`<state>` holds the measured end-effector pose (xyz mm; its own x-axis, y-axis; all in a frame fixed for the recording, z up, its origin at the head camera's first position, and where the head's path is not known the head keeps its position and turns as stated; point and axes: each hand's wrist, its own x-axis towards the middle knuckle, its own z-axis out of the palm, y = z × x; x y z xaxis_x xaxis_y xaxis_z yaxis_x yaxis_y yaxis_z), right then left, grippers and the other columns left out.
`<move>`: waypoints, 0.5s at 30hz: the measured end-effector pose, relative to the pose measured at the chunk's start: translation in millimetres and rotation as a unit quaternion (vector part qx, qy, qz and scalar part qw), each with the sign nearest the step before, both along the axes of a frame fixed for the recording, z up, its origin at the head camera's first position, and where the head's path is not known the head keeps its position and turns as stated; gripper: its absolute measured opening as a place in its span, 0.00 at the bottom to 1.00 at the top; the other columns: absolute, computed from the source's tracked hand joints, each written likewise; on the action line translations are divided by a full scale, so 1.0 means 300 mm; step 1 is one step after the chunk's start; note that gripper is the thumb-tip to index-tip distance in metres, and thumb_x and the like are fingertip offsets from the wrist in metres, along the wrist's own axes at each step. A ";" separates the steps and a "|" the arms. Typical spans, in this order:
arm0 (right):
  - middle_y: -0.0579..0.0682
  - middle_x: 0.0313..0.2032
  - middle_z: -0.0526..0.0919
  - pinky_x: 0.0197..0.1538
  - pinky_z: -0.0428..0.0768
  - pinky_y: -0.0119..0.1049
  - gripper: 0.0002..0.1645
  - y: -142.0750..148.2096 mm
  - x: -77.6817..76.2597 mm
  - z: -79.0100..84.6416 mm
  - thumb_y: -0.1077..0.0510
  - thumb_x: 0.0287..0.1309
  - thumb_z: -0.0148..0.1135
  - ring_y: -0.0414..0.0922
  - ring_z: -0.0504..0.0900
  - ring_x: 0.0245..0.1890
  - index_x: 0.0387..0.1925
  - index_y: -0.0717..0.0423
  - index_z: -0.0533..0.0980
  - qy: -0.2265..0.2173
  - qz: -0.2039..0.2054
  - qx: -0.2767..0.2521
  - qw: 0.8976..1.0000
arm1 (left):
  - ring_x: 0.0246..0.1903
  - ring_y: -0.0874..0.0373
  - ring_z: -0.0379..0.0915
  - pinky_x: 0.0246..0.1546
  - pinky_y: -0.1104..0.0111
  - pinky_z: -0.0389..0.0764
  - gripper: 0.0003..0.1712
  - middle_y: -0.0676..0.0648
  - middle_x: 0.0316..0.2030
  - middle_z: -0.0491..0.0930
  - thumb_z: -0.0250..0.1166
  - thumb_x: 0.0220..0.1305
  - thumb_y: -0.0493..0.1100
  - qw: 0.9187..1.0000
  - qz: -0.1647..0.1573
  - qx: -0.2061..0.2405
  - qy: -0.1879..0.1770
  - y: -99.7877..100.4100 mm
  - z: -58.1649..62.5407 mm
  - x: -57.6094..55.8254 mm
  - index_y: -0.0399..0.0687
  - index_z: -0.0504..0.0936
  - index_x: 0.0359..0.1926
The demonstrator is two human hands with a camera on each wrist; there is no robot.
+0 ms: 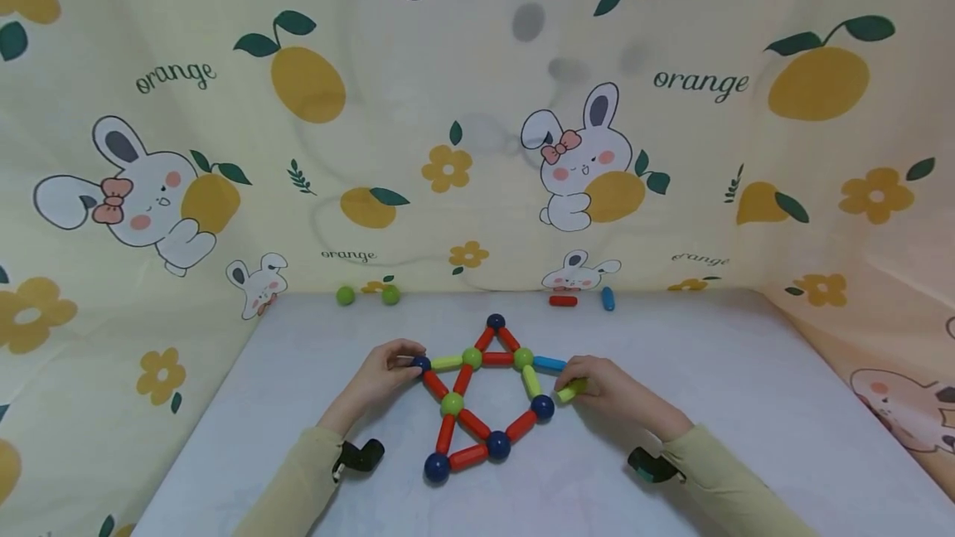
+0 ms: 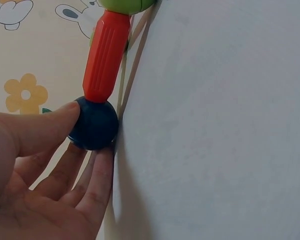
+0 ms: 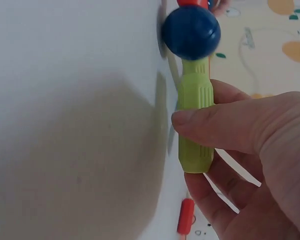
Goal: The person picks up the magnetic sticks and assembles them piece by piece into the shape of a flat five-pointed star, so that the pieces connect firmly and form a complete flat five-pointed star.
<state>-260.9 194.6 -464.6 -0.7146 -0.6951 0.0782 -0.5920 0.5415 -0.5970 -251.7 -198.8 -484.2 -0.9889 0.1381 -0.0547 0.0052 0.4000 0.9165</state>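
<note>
A star-like frame of red, lime-green and blue rods joined by green and dark blue balls lies flat on the table. My left hand (image 1: 390,371) pinches the dark blue ball (image 2: 94,125) at its left corner, where a lime rod (image 1: 447,363) and a red rod (image 2: 107,56) meet. My right hand (image 1: 608,388) grips a loose-looking lime-green rod (image 3: 196,125) between thumb and fingers. One end of that rod points at the right-hand dark blue ball (image 1: 542,408). A blue rod (image 1: 549,364) reaches from a green ball (image 1: 523,357) towards the right fingers, which hide its far end.
Two green balls (image 1: 346,296) sit at the back left of the table (image 1: 671,487). A spare red rod (image 1: 563,301) and a spare blue rod (image 1: 608,298) lie at the back right. A printed cloth (image 1: 403,123) hangs along the back and sides.
</note>
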 end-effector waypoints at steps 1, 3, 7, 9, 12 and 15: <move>0.38 0.39 0.79 0.49 0.79 0.39 0.19 -0.006 0.001 0.001 0.71 0.53 0.66 0.42 0.75 0.41 0.41 0.46 0.82 0.004 0.004 0.002 1.000 | 0.50 0.50 0.76 0.52 0.58 0.76 0.18 0.46 0.50 0.77 0.63 0.62 0.32 1.000 0.001 -0.001 -0.001 0.000 0.000 0.000 0.43 0.78 0.53; 0.38 0.38 0.79 0.49 0.79 0.40 0.19 -0.017 0.002 0.003 0.71 0.53 0.66 0.42 0.75 0.41 0.40 0.45 0.82 0.012 0.011 0.004 1.000 | 0.50 0.50 0.75 0.52 0.58 0.76 0.18 0.46 0.50 0.77 0.63 0.62 0.32 1.000 0.002 -0.004 0.000 -0.001 -0.001 -0.001 0.43 0.78 0.53; 0.37 0.39 0.78 0.50 0.78 0.39 0.19 -0.034 0.010 0.005 0.71 0.53 0.66 0.41 0.75 0.42 0.40 0.44 0.82 0.018 0.015 0.011 1.000 | 0.50 0.50 0.75 0.52 0.58 0.76 0.17 0.46 0.50 0.77 0.63 0.62 0.32 1.000 0.002 0.001 -0.004 0.000 -0.003 -0.002 0.43 0.78 0.53; 0.38 0.39 0.79 0.51 0.78 0.39 0.19 -0.038 0.014 0.005 0.71 0.53 0.66 0.41 0.75 0.43 0.40 0.44 0.82 0.021 0.016 0.011 1.000 | 0.50 0.51 0.76 0.52 0.59 0.77 0.17 0.46 0.50 0.77 0.63 0.62 0.32 1.000 0.002 0.003 -0.003 0.001 -0.005 -0.003 0.43 0.78 0.53; 0.38 0.39 0.79 0.51 0.78 0.39 0.18 -0.042 0.019 0.008 0.70 0.54 0.66 0.40 0.75 0.43 0.40 0.45 0.82 0.019 0.016 0.011 1.000 | 0.49 0.51 0.76 0.51 0.59 0.77 0.17 0.46 0.49 0.78 0.63 0.62 0.31 1.000 0.004 0.004 0.000 0.004 -0.006 -0.004 0.42 0.78 0.52; 0.39 0.40 0.79 0.52 0.78 0.40 0.17 -0.039 0.026 0.019 0.69 0.55 0.65 0.41 0.76 0.44 0.41 0.46 0.81 0.012 0.013 0.006 1.000 | 0.48 0.51 0.76 0.50 0.59 0.78 0.17 0.47 0.48 0.78 0.63 0.62 0.30 1.000 0.005 0.002 0.001 0.005 -0.005 -0.005 0.42 0.78 0.52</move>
